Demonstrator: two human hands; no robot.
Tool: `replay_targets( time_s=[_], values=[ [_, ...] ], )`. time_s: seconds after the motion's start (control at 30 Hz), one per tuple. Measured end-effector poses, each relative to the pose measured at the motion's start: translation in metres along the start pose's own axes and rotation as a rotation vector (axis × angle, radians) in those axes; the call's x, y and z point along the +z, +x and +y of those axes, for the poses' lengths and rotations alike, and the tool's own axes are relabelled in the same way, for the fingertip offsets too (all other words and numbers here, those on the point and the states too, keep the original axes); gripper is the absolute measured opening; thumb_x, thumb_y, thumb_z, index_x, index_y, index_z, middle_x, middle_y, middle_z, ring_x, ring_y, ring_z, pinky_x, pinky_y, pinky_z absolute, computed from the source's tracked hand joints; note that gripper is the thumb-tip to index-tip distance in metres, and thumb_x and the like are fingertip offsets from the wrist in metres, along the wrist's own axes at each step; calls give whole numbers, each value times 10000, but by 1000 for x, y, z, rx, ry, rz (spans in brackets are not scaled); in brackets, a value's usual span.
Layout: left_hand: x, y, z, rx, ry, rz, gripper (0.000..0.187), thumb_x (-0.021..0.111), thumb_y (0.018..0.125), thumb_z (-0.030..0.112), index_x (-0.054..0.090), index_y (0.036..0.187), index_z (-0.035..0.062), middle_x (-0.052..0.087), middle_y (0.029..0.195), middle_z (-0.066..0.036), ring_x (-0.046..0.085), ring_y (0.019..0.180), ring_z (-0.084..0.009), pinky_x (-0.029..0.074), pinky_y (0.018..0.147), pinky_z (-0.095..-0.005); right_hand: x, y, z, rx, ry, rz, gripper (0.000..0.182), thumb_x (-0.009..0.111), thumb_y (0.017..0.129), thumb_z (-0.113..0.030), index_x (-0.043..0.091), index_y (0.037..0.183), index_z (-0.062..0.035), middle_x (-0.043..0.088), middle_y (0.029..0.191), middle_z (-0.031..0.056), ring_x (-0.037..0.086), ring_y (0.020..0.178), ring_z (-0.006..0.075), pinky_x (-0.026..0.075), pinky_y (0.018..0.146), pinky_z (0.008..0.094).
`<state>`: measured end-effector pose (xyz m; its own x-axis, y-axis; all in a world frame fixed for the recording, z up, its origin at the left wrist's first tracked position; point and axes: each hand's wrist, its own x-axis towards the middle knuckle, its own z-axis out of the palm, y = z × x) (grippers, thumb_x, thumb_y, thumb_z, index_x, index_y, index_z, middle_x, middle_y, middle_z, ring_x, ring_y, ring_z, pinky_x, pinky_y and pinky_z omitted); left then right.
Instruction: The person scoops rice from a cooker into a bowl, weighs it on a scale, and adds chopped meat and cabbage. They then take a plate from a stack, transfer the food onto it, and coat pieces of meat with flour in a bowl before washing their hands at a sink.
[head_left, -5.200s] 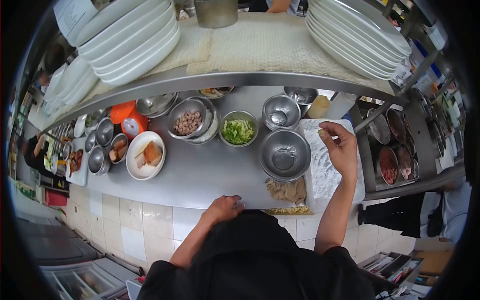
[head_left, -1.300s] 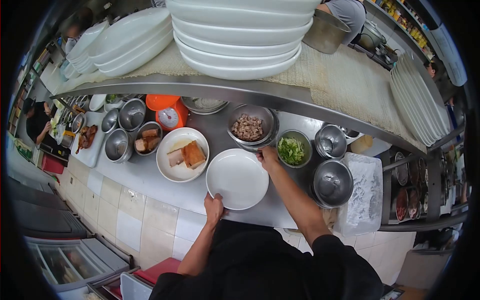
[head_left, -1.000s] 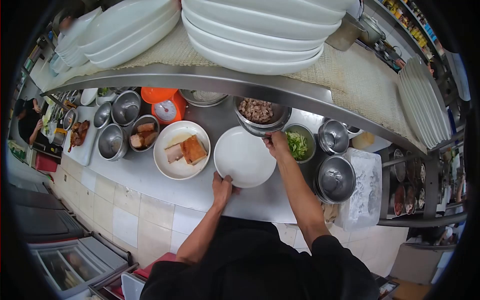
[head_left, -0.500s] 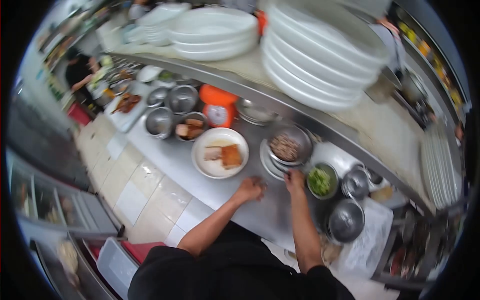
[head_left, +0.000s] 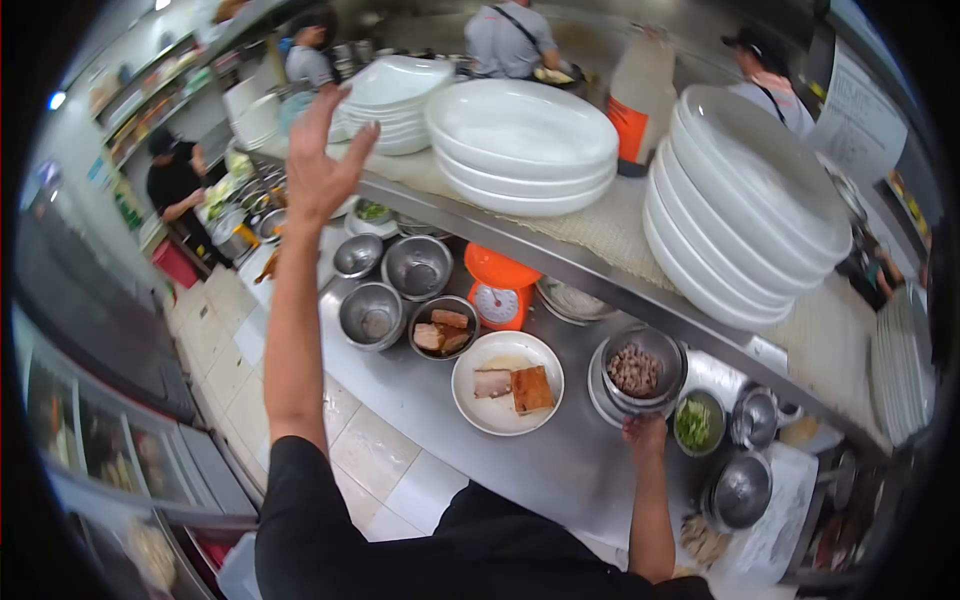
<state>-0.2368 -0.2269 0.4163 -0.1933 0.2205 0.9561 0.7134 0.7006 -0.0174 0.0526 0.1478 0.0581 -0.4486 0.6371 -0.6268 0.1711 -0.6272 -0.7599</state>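
My left hand (head_left: 325,165) is raised at the shelf's left part, fingers spread and holding nothing. Just beyond it stands a stack of small white dishes (head_left: 400,85). Low on the counter, my right hand (head_left: 646,430) has its fingers closed at the near rim of a metal bowl (head_left: 672,385). Chopped meat (head_left: 633,370) fills the bottom of that bowl, and white plates (head_left: 600,390) show under its left side. A round white dish (head_left: 462,400) between my arms carries a pale slab of meat and a browned piece (head_left: 533,388).
Stacked oval plates (head_left: 525,185) and larger tilted ones (head_left: 735,200) crowd the shelf. Below are an orange scale (head_left: 498,300), a bowl of meat chunks (head_left: 440,328), metal bowls (head_left: 418,265) and a bowl of greens (head_left: 698,422). Several people work beyond.
My left hand has risen from the counter to the shelf's dishes, its fingers spreading. My right hand stays at the metal bowl's near rim. The camera's view has shifted left and up.
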Motion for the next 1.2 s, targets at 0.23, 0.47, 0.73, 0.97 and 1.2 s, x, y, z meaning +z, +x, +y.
replay_targets(
  time_s=[0.23, 0.47, 0.73, 0.97, 1.2],
  values=[
    [79, 35, -94, -62, -295, -670, 285, 498, 890, 179, 571, 1042, -50, 615, 1014, -174, 580, 944, -227, 434, 806, -318, -13, -52, 22, -249, 64, 259, 148, 542, 823, -200, 547, 866, -58, 538, 630, 39, 498, 495, 124, 392, 436, 267],
    [100, 69, -147, -108, -284, -180, 398, 480, 917, 307, 534, 1185, 19, 575, 1143, -115, 529, 1019, -170, 391, 889, -271, -64, -48, 40, -386, 139, 591, 219, 533, 834, -223, 524, 942, -33, 550, 694, 65, 521, 553, 138, 422, 444, 289],
    [-57, 35, -101, -308, -27, 281, 273, 516, 851, 179, 569, 1082, 43, 544, 1140, -104, 505, 1026, -194, 387, 908, -326, -102, 19, 4, -115, 256, 369, 267, 477, 828, -197, 524, 956, 33, 593, 768, 114, 588, 651, 200, 519, 566, 350],
    [-126, -83, 76, -223, -549, -632, 208, 578, 790, 168, 549, 900, -6, 533, 871, -103, 487, 810, -181, 400, 748, -291, -101, -49, -30, -100, 221, 240, 253, 427, 834, -149, 543, 851, 75, 594, 669, 151, 551, 497, 192, 475, 463, 291],
    [-6, -222, 347, 23, -1222, -1268, 216, 666, 751, 149, 534, 827, -5, 543, 772, -158, 530, 730, -336, 422, 637, -403, -129, -83, -63, -171, 186, -81, 245, 466, 816, -135, 552, 833, 93, 608, 696, 153, 577, 536, 185, 497, 502, 294]
  ],
)
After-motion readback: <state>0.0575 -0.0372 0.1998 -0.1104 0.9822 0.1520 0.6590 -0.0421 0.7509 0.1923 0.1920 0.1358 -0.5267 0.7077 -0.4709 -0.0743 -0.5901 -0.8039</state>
